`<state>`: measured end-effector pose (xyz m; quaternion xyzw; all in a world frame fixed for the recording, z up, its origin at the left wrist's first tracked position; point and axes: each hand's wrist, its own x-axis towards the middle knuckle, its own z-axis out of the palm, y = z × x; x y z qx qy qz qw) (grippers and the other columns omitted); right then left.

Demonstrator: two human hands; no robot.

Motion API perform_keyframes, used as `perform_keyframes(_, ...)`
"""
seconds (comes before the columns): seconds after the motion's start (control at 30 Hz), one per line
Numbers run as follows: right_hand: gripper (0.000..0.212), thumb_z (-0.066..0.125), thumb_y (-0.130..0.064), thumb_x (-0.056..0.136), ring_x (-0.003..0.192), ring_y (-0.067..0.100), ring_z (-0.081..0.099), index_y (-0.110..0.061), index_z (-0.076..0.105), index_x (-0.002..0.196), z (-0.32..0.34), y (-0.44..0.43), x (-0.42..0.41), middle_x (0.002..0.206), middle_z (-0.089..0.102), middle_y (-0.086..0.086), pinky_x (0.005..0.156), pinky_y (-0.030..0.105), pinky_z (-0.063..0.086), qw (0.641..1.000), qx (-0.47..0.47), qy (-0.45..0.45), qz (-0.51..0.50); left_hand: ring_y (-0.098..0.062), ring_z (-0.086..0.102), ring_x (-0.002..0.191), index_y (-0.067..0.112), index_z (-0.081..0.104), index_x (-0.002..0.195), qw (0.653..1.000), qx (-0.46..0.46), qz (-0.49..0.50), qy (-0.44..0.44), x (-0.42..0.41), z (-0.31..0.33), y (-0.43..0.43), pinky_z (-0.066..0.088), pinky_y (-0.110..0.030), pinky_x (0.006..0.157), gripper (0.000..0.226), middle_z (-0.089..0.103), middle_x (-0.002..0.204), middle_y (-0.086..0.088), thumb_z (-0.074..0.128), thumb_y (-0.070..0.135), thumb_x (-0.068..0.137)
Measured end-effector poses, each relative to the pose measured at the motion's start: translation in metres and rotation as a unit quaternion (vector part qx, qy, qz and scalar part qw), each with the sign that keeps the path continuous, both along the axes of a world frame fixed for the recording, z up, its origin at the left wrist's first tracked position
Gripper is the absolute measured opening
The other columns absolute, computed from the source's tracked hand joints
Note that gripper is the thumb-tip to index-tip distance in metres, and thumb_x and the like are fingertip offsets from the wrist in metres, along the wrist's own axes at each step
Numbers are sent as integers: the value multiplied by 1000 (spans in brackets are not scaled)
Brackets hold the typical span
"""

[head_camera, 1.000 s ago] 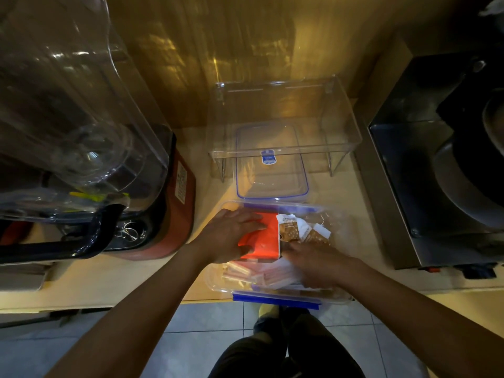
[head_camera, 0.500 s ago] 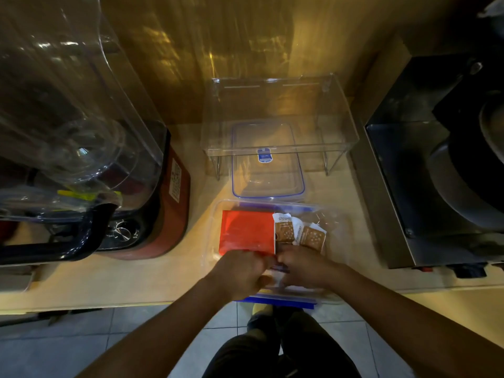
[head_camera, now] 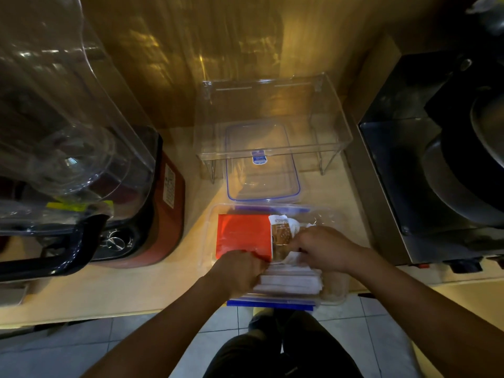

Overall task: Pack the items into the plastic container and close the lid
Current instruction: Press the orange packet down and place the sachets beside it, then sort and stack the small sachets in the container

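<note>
A clear plastic container (head_camera: 339, 291) with blue clips sits at the counter's front edge. Inside lie a red packet (head_camera: 242, 234) at the left, brown-and-white sachets (head_camera: 282, 230) at the back, and a stack of white stick sachets (head_camera: 289, 281) at the front. My left hand (head_camera: 238, 270) is closed on the left end of the white sticks. My right hand (head_camera: 324, 248) rests curled over the sachets in the middle of the container; what its fingers pinch is hidden. The clear lid (head_camera: 261, 165) with a blue rim lies flat behind the container.
A clear acrylic riser (head_camera: 272, 115) stands over the lid's back half. A big blender with a red base (head_camera: 152, 214) fills the left. A dark steel appliance (head_camera: 436, 173) stands at the right. Tiled floor lies below the counter edge.
My left hand left the red packet and came down to the front left of the container. My right hand moved up and right over the sachets, and the white sticks now show between both hands.
</note>
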<state>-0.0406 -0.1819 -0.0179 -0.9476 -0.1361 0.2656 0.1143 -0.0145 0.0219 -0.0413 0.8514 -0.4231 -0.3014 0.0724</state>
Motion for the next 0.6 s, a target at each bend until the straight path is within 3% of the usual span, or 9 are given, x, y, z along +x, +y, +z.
perform_keyframes(0.1,7,64,-19,80,86,18,60,-16,67,86,1,-2,1,91,67,2,74,31,50,999,41,16,-6,-24,65,81,20,41,130,999,-31,11,15,-2,1,-1,56,-38,77,35,66,94,-10,47,21,96)
perform_keyframes(0.2,3,63,-14,81,83,15,56,-12,64,84,-3,5,-5,86,61,1,74,27,47,995,88,39,-8,-26,66,82,18,32,139,999,-20,-31,-28,-3,-1,-4,56,-40,77,44,68,98,-12,42,22,97)
perform_keyframes(0.3,6,60,-13,81,82,17,57,-11,62,86,-9,7,-12,89,63,8,71,24,47,994,109,16,-8,-25,67,86,19,35,140,997,-21,-64,-42,-3,-5,-6,55,-37,80,43,69,103,-11,40,20,97)
perform_keyframes(0.37,6,60,-21,84,72,12,53,-19,61,78,-3,3,-9,80,62,-1,58,19,38,997,78,-21,-12,-25,67,87,18,40,136,997,-13,-66,-36,-3,-4,-6,55,-34,81,39,69,104,-10,41,18,97)
perform_keyframes(0.47,26,57,-34,84,65,14,51,-28,44,62,12,-3,-1,67,53,-8,53,25,33,991,82,-80,-76,-27,67,86,12,47,127,997,7,-75,-21,-2,-3,-8,54,-34,78,32,69,102,-12,45,14,96)
perform_keyframes(0.53,5,55,-32,83,72,17,58,-32,55,78,16,-5,4,79,63,-5,59,28,43,986,44,-125,-102,-28,67,83,10,47,125,997,20,-79,-13,-2,-3,-10,55,-36,77,30,69,99,-14,46,12,95)
perform_keyframes(0.6,34,61,-30,80,88,22,64,-26,55,113,15,-2,8,103,68,2,72,32,51,986,-17,-129,-109,-28,67,83,10,44,128,995,34,-90,-20,-3,-4,-11,56,-37,77,33,68,99,-14,45,10,96)
